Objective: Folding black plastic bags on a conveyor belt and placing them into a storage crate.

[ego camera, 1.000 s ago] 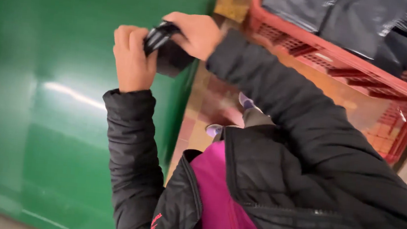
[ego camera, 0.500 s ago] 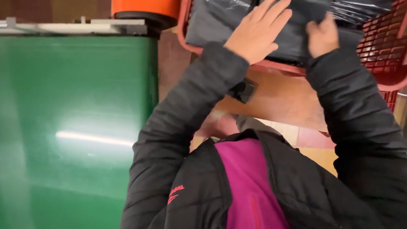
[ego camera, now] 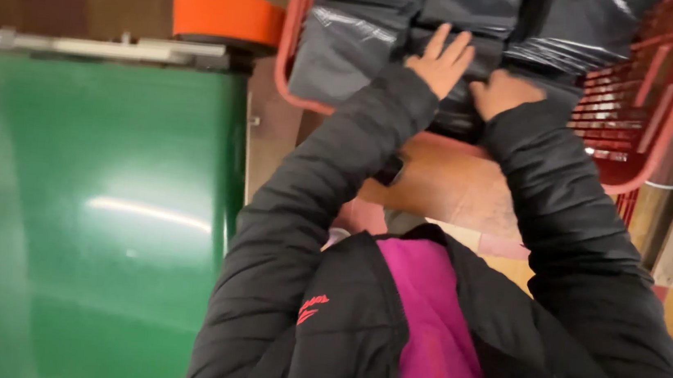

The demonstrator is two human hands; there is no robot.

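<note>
My left hand [ego camera: 441, 59] lies flat with its fingers spread on a dark plastic-wrapped package [ego camera: 452, 15] inside a red wire basket [ego camera: 647, 120]. Just right of it, my right hand [ego camera: 504, 92] has its fingers curled down onto the edge of the same stack of dark packages, and the fingertips are hidden. Both arms are in black puffer sleeves and reach forward from the bottom of the view. Another grey wrapped package [ego camera: 342, 50] fills the basket's left side.
A large green glossy surface [ego camera: 79, 214] fills the left, with a metal rail [ego camera: 79, 45] along its far edge and an orange round cap [ego camera: 226, 14] behind it. Wooden boards [ego camera: 443, 187] lie under the basket. My jacket hangs open over a magenta top.
A second ago both hands held a small dark item over the green surface. They have since moved right into the red basket and settled lower on the packages.
</note>
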